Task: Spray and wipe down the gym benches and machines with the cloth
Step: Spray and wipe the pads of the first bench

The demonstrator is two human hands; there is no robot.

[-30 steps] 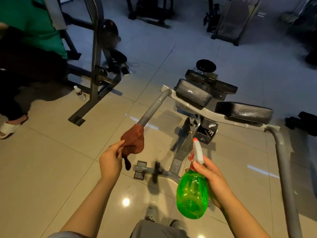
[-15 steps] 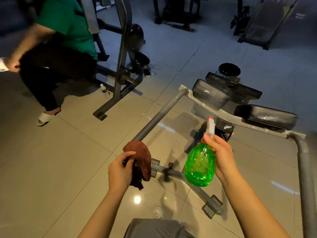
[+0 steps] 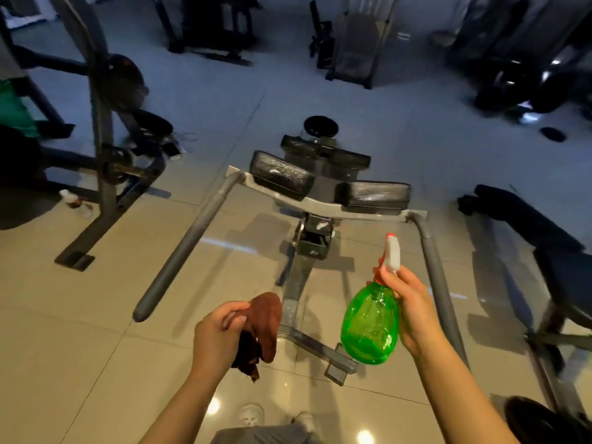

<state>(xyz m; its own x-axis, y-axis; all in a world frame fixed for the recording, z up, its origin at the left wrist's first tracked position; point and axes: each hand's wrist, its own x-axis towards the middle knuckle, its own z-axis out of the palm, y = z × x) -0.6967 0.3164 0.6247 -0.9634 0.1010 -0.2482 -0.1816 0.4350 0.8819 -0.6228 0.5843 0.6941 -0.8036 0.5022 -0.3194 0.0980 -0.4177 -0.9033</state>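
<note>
My left hand (image 3: pixel 216 334) grips a bunched brown cloth (image 3: pixel 264 325), held in the air above the floor, off the machine. My right hand (image 3: pixel 411 310) holds a green spray bottle (image 3: pixel 370 325) by its neck, with the white and red nozzle (image 3: pixel 392 253) pointing up and away. Ahead stands a grey machine with two black pads, the left pad (image 3: pixel 280 174) and the right pad (image 3: pixel 373 195). Its two long grey handle bars reach toward me, the left bar (image 3: pixel 189 248) and the right bar (image 3: pixel 437 277).
A dark rack frame (image 3: pixel 102 149) with weight plates stands at the left, a small bottle (image 3: pixel 75 201) on the floor beside it. A black bench (image 3: pixel 528 229) is at the right. More machines (image 3: pixel 358 40) line the back. Someone in green (image 3: pixel 11 113) is at the left edge.
My left hand with the cloth has come off the left handle bar and pulled back toward me. The view has swung right, and the person in green has slid to the edge.
</note>
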